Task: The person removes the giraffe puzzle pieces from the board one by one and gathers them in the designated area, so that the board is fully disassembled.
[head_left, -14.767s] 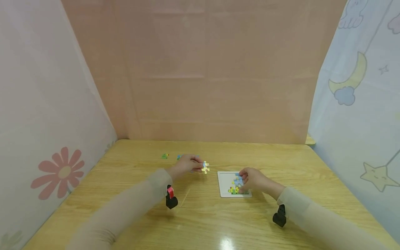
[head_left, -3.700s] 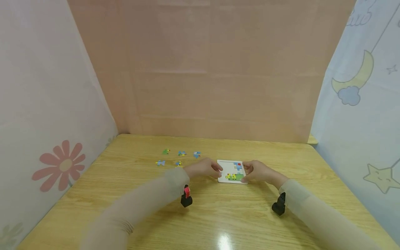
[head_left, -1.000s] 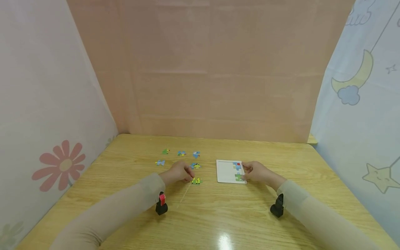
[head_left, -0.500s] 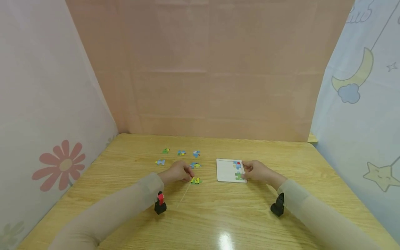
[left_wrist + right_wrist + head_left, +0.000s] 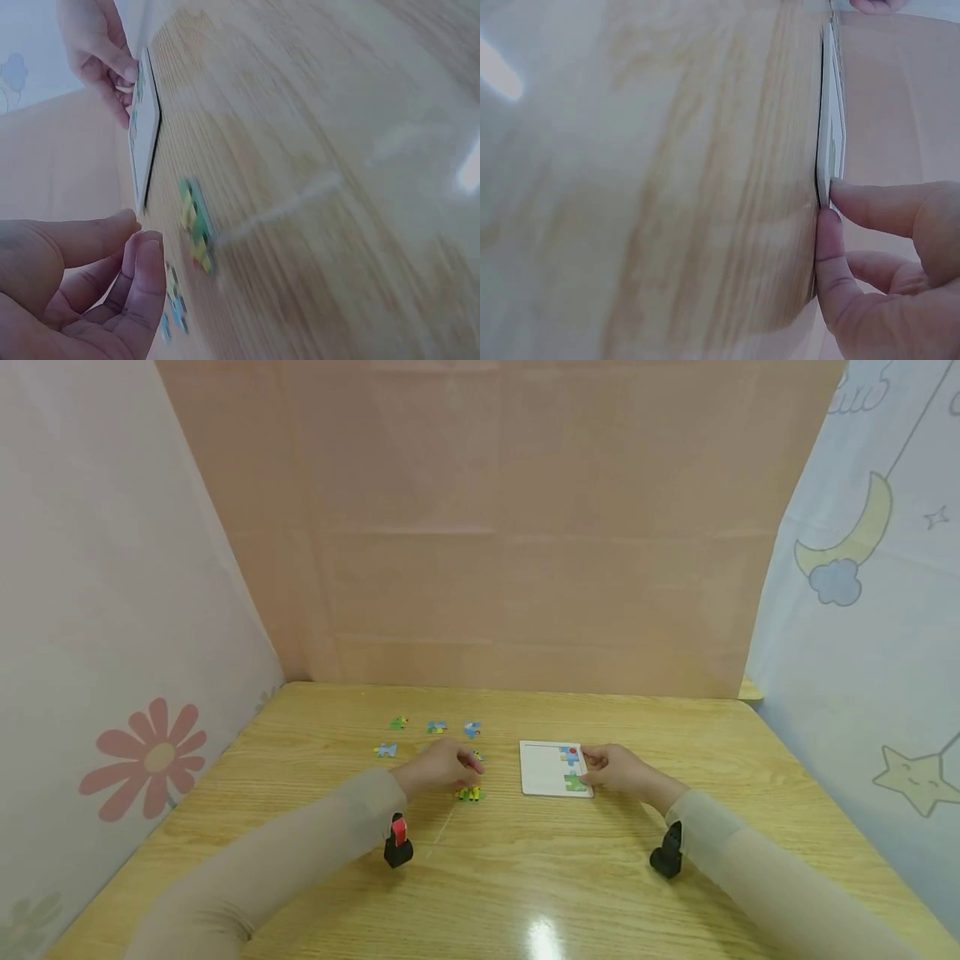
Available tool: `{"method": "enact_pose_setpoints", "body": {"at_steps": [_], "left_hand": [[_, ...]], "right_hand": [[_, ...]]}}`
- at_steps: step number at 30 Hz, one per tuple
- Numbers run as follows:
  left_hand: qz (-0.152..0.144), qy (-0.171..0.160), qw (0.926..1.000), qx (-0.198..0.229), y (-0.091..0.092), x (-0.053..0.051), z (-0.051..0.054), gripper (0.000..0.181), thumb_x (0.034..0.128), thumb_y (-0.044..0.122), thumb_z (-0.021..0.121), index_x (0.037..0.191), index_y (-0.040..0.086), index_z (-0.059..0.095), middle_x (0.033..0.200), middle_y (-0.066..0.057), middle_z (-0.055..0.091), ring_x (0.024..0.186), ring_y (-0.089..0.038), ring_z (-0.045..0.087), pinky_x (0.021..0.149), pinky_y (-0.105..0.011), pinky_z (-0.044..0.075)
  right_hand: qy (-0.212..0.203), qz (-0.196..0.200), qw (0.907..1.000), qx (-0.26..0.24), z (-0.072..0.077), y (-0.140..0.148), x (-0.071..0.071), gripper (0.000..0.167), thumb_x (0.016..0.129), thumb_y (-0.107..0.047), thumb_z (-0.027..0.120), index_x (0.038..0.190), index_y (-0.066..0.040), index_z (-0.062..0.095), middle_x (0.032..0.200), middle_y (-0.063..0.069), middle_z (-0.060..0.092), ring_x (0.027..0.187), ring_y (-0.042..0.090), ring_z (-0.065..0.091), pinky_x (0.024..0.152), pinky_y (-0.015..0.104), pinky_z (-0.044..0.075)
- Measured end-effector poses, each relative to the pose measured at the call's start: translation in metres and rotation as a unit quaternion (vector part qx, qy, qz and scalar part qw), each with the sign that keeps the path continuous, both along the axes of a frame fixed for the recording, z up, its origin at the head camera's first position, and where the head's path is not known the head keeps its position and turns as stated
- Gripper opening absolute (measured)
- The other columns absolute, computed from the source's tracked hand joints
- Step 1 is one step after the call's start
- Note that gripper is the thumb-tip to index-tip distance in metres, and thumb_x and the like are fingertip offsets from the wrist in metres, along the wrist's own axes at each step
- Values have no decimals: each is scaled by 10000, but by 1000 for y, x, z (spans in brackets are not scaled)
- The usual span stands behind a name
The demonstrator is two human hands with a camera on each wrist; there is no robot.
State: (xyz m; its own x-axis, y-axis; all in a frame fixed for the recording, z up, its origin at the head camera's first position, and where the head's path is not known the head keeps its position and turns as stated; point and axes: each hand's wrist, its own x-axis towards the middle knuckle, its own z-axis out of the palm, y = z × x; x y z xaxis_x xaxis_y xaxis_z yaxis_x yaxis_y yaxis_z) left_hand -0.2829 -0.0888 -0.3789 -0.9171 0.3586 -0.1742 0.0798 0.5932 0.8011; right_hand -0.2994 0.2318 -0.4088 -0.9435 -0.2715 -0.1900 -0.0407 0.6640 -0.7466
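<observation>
My right hand (image 5: 621, 774) holds the white puzzle tray (image 5: 538, 768) by its right edge; in the right wrist view the thumb and a finger pinch the tray's rim (image 5: 827, 142). Inside, along the right side, are a blue piece with a red dot (image 5: 568, 755) and a green piece (image 5: 575, 783). My left hand (image 5: 442, 766) hovers left of the tray with loosely bent fingers; the left wrist view shows nothing between thumb and fingertips. Just below it a yellow-and-green puzzle piece (image 5: 470, 794) lies on the table. A blue-and-yellow piece (image 5: 478, 755) is partly hidden behind the hand.
Farther back on the wooden table (image 5: 495, 885) lie several loose pieces: a green one (image 5: 398, 722), a blue-and-yellow one (image 5: 437, 727), a blue-and-white one (image 5: 472, 729) and a pale blue one (image 5: 386, 750). Cloth curtains (image 5: 487, 568) stand behind and on both sides.
The yellow-and-green piece, in the tray earlier, now lies on the table. Within the last half second my left hand let go of it and rose up and right. My right hand stays on the tray.
</observation>
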Motion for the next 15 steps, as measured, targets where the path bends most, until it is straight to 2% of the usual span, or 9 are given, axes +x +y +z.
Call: {"method": "enact_pose_setpoints", "body": {"at_steps": [7,11,15], "left_hand": [[-401,189,9990,60,29,-3,0,369,889,76,694,1234,-23,609,916,-80,633,775,-164,615,695,-269,559],[-538,352,9979,-2,44,-5,-1,376,884,104,704,1232,-8,621,931,-62,649,796,-156,607,689,-266,540],[-608,277,9978,28,58,-4,0,307,891,111,696,1179,9,662,928,-43,646,820,-172,605,707,-280,533]], "right_hand": [[70,48,10000,13,1,0,3,661,904,-96,674,1458,58,348,1037,123,470,876,221,396,659,286,363],[29,-52,10000,12,0,0,2,649,907,-90,666,1463,38,357,1077,126,474,922,230,410,685,281,378],[-9,-107,9999,10,-1,-1,0,643,908,-94,660,1465,26,363,1179,158,496,992,251,430,762,300,408]]}}
